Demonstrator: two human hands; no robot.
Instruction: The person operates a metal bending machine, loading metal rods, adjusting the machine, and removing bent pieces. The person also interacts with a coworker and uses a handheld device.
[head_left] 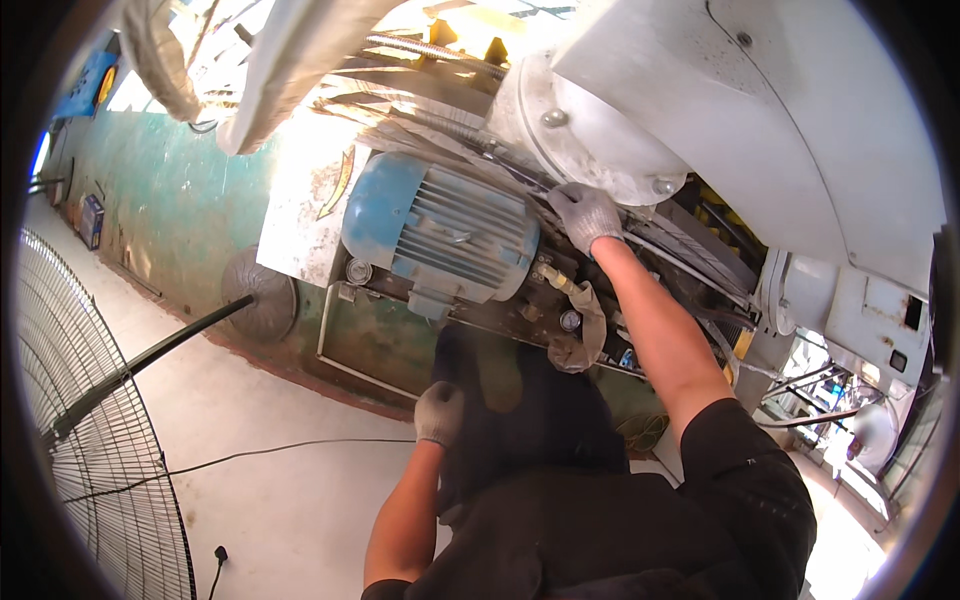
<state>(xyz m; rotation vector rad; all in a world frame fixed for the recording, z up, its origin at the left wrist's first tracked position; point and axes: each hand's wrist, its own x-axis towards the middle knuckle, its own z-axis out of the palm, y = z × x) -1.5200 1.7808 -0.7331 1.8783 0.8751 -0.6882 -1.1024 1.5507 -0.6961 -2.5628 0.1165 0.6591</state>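
My right hand (585,215), in a grey knit glove, is closed among pipes and conduit just below a white bolted flange (560,130). What lies inside its fingers is hidden. A pale pipe (665,253) runs past that hand. Lower down, my left hand (440,412), gloved alike, is closed beside my dark trouser leg, at the end of a thin pale pipe (365,375); whether it grips the pipe is unclear. Between the hands sits a blue finned electric motor (450,230). A beige cloth (580,330) hangs near a brass-coloured fitting (557,280) and a round gauge (570,320).
A large wire fan guard (100,430) and its dark pole (170,350) stand at the left. A black cable (280,446) crosses the pale floor, with a plug (220,553) lying below. White machine housing (780,120) overhangs the upper right. Pale fabric (290,60) hangs above the motor.
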